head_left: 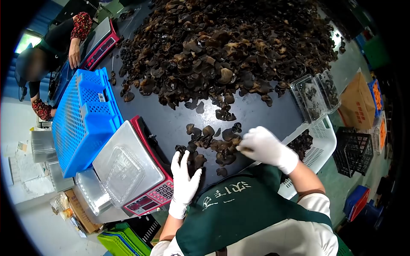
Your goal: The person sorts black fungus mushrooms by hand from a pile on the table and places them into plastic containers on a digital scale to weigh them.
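Both my hands wear white gloves. My left hand point(184, 181) is beside the scale, thumb and fingers spread, its fingertips at the left edge of a small group of dark wood ear mushrooms point(207, 135). My right hand point(267, 147) is at the right side of this group, its fingers curled together around a brownish piece of wood ear, partly hidden by the glove. Beyond them, a large heap of wood ear mushrooms point(230, 47) covers much of the dark table point(273, 113).
Left stands a red-rimmed scale point(147, 170) bearing a clear plastic box point(124, 170); behind it is a blue crate point(83, 119). Clear containers point(314, 98) and a white basket point(322, 141) are at right. Across, a co-worker's hand point(74, 53) rests near another scale point(100, 45).
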`<state>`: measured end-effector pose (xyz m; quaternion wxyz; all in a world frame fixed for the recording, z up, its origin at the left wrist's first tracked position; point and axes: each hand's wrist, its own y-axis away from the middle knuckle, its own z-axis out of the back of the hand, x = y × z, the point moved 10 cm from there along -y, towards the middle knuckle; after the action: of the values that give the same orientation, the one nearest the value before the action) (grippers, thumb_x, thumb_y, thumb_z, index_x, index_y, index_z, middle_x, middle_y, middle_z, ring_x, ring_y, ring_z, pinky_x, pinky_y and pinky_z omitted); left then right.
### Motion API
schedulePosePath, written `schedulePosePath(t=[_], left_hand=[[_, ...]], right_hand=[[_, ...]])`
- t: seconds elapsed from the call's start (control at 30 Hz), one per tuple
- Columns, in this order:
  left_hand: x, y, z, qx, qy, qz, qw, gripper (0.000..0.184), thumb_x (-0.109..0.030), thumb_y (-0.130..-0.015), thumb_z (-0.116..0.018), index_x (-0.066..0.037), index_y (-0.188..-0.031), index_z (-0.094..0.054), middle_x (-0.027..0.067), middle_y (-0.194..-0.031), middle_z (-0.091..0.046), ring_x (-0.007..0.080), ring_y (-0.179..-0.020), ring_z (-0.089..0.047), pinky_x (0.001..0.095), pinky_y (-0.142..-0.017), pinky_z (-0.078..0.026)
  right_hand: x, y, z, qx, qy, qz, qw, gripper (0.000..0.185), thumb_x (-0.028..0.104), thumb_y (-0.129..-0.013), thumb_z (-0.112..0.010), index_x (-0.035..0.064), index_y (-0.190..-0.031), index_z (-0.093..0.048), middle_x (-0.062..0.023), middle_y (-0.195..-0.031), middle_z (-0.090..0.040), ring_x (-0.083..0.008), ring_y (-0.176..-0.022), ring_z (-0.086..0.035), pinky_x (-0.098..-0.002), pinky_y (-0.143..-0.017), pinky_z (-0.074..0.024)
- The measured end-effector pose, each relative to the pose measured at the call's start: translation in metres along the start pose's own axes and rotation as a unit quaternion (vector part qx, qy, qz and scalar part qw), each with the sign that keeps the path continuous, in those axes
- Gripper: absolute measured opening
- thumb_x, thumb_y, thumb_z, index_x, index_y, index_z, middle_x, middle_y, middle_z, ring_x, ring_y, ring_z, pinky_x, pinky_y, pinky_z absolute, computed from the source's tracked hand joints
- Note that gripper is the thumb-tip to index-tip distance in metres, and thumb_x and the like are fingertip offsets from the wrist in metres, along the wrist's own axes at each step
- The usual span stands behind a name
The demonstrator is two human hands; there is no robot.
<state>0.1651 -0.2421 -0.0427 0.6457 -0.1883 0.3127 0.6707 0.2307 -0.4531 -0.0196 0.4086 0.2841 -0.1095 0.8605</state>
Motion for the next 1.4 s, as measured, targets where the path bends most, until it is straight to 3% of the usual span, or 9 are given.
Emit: schedulePosePath(t=[0.13, 0.3, 0.47, 0.53, 0.57, 0.83, 1.07, 1.27, 1.4], left_hand=[[-0.01, 0.004, 0.014, -0.019, -0.021, -0.01, 1.0, 0.067, -0.012, -0.081, -0.07, -0.006, -0.141, -0.04, 0.0255, -0.144, -0.03, 0.0406, -0.134, -0.031, 0.0444, -0.11, -0.029], [-0.008, 0.01, 0.034, -0.034, -0.002, 0.014, 0.999, 0.067, -0.01, -0.08, -0.068, -0.007, -0.141, -0.04, 0.025, -0.145, -0.029, 0.0404, -0.134, -0.033, 0.0438, -0.111, -0.029], [-0.008, 0.016, 0.04, -0.042, 0.037, 0.036, 0.998, 0.065, -0.002, -0.078, -0.064, -0.007, -0.139, -0.043, 0.0186, -0.146, -0.032, 0.0335, -0.137, -0.031, 0.0399, -0.114, -0.024], [-0.006, 0.017, 0.038, -0.033, 0.035, 0.03, 0.998, 0.065, -0.004, -0.08, -0.064, -0.006, -0.14, -0.041, 0.0208, -0.146, -0.031, 0.0356, -0.137, -0.032, 0.0406, -0.113, -0.026], [-0.007, 0.017, 0.036, -0.023, 0.033, 0.022, 0.999, 0.065, -0.005, -0.081, -0.065, -0.005, -0.141, -0.04, 0.023, -0.146, -0.031, 0.0377, -0.136, -0.033, 0.0412, -0.112, -0.027], [-0.016, 0.006, 0.036, -0.027, -0.006, -0.015, 1.0, 0.059, 0.001, -0.085, -0.053, -0.003, -0.142, -0.038, 0.0241, -0.146, -0.031, 0.0384, -0.136, -0.032, 0.0415, -0.113, -0.027], [-0.006, 0.014, 0.043, -0.04, 0.019, -0.001, 0.999, 0.061, 0.001, -0.084, -0.055, -0.004, -0.142, -0.037, 0.0243, -0.146, -0.03, 0.0381, -0.137, -0.032, 0.0414, -0.113, -0.027], [-0.004, 0.017, 0.007, 0.025, 0.015, 0.007, 1.0, 0.073, -0.009, -0.082, -0.065, -0.004, -0.146, -0.03, 0.0295, -0.148, -0.022, 0.0432, -0.137, -0.027, 0.0435, -0.113, -0.026], [0.014, 0.021, -0.026, 0.053, 0.017, 0.047, 0.997, 0.09, -0.013, -0.079, -0.069, -0.007, -0.152, -0.016, 0.0337, -0.153, -0.004, 0.0485, -0.142, -0.007, 0.0503, -0.116, -0.013]], right_hand=[[0.04, -0.029, -0.02, -0.187, 0.15, 0.094, 0.966, 0.009, 0.018, -0.071, -0.062, 0.0087, -0.071, -0.063, -0.0053, -0.075, -0.056, -0.0241, -0.087, -0.053, -0.0409, -0.091, -0.0404], [0.031, -0.044, -0.039, -0.134, 0.139, 0.073, 0.978, 0.015, 0.019, -0.068, -0.067, 0.0081, -0.078, -0.068, -0.0044, -0.081, -0.059, -0.0233, -0.096, -0.052, -0.0433, -0.097, -0.0377], [0.0, -0.009, 0.043, -0.15, -0.118, 0.06, 0.98, 0.013, 0.016, -0.069, -0.063, 0.0096, -0.078, -0.071, -0.0086, -0.072, -0.066, -0.0286, -0.071, -0.063, -0.0376, -0.065, -0.0508], [-0.026, 0.028, 0.026, 0.171, -0.011, -0.106, 0.979, 0.015, 0.017, -0.069, -0.068, 0.0078, -0.081, -0.071, -0.0088, -0.082, -0.068, -0.0276, -0.081, -0.063, -0.0361, -0.076, -0.0498], [-0.026, 0.034, 0.022, 0.171, -0.011, -0.108, 0.979, 0.015, 0.017, -0.069, -0.068, 0.0078, -0.081, -0.071, -0.0088, -0.082, -0.068, -0.0276, -0.081, -0.063, -0.0361, -0.076, -0.0498], [0.048, -0.011, -0.037, -0.148, 0.083, 0.103, 0.98, 0.017, 0.026, -0.077, -0.065, 0.0113, -0.072, -0.059, -0.0031, -0.073, -0.056, -0.0215, -0.078, -0.052, -0.0353, -0.07, -0.0402], [0.043, -0.044, -0.087, 0.008, 0.203, 0.022, 0.979, 0.008, 0.019, -0.08, -0.062, 0.0119, -0.08, -0.06, -0.002, -0.071, -0.054, -0.02, -0.078, -0.051, -0.0331, -0.075, -0.04], [-0.002, -0.024, 0.013, -0.21, -0.213, -0.029, 0.954, 0.006, 0.009, -0.073, -0.071, 0.0131, -0.076, -0.067, -0.0012, -0.072, -0.065, -0.0218, -0.071, -0.061, -0.0322, -0.069, -0.0458], [-0.002, -0.006, 0.021, -0.178, -0.08, 0.0, 0.981, 0.003, 0.012, -0.074, -0.07, 0.0133, -0.076, -0.07, -0.002, -0.07, -0.065, -0.023, -0.069, -0.062, -0.0341, -0.067, -0.0477]])
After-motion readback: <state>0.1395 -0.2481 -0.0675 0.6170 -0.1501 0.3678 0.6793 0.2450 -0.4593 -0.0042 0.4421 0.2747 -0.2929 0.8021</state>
